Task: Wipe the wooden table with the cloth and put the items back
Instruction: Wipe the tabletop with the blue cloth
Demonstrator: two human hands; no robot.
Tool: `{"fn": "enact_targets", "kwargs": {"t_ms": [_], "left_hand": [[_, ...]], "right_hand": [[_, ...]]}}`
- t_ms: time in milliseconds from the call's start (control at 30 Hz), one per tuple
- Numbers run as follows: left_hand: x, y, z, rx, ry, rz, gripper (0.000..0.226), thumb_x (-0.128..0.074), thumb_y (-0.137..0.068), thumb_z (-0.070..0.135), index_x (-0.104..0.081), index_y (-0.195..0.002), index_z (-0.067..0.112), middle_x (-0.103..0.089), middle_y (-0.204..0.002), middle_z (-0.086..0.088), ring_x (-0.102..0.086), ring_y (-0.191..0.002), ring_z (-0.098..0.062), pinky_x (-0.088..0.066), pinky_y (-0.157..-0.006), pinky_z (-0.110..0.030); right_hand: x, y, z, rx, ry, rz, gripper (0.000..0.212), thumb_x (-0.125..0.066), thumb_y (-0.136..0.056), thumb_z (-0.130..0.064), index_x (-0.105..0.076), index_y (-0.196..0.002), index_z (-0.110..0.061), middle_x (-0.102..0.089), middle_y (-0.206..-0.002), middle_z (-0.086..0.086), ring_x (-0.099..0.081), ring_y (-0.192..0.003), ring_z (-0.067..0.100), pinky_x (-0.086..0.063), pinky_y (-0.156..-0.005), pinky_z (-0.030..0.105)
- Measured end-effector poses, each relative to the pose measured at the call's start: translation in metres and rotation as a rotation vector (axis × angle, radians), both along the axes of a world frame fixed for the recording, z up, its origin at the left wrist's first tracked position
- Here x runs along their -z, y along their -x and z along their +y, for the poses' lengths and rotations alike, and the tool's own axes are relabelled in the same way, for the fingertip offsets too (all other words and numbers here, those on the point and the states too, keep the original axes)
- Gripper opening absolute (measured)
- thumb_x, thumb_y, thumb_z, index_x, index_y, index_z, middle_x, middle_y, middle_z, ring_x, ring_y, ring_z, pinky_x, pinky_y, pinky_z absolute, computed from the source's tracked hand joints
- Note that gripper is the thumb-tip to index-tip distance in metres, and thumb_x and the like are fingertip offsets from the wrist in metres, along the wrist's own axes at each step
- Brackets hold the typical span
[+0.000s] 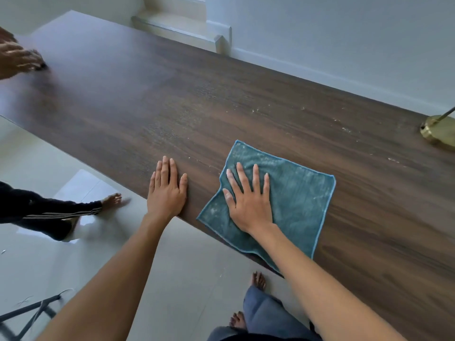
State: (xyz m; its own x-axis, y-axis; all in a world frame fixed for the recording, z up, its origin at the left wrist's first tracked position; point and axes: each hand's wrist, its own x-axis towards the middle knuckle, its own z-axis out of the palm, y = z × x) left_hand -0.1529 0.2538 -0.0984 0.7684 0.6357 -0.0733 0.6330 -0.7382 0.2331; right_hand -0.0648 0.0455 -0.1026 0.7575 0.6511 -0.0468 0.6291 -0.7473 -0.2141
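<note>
One cloth (pixel 283 193), one wooden table (pixel 172 107), one brass lamp base (pixel 437 130), three hands.

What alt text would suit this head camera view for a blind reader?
A right hand presses a teal cloth flat on a dusty wooden table; the left hand rests at its edge. A brass base sits far right.

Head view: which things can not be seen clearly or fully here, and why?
- Brass lamp base: cut off by the right edge; only the foot and a bit of stem show.
- Another person's hand at the table's far left end: blurred by motion; what it holds cannot be told.
- Table under the cloth: hidden by the cloth and right hand.
- Dark frame on the floor: cut off by the lower left edge.
</note>
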Motion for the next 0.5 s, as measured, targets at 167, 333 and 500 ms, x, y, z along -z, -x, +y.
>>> {"fn": "enact_targets", "kwargs": {"t_ms": [167,333,500], "left_hand": [[-0.002,0.000,0.021,-0.082,0.070,0.026,0.065,-0.015,-0.103,0.052,0.000,-0.159,0.021,0.010,-0.167,0.002,0.012,-0.152,-0.013,0.005,-0.124,-0.038],[0.002,-0.010,0.035,-0.109,0.028,-0.007,0.063,-0.015,-0.104,0.049,-0.004,-0.159,0.020,0.005,-0.167,0.000,0.008,-0.153,-0.015,0.003,-0.124,-0.038],[0.005,-0.012,0.042,-0.081,-0.009,-0.016,0.063,-0.015,-0.104,0.047,-0.005,-0.159,0.018,0.004,-0.167,-0.002,0.008,-0.153,-0.016,0.002,-0.124,-0.038]], "right_hand": [[0.000,-0.079,-0.026,0.043,-0.031,0.043,0.061,-0.010,-0.104,-0.051,-0.010,-0.163,-0.032,0.001,-0.171,-0.007,0.006,-0.158,0.020,0.004,-0.127,0.048],[0.003,-0.096,-0.072,0.088,-0.019,0.002,0.063,-0.008,-0.104,-0.052,-0.010,-0.163,-0.029,0.002,-0.171,-0.006,0.005,-0.158,0.019,0.002,-0.127,0.048],[0.005,-0.039,-0.087,0.138,0.003,-0.086,0.067,-0.023,-0.105,-0.055,-0.018,-0.162,-0.022,-0.010,-0.171,0.003,-0.005,-0.157,0.033,-0.008,-0.125,0.059]]}}
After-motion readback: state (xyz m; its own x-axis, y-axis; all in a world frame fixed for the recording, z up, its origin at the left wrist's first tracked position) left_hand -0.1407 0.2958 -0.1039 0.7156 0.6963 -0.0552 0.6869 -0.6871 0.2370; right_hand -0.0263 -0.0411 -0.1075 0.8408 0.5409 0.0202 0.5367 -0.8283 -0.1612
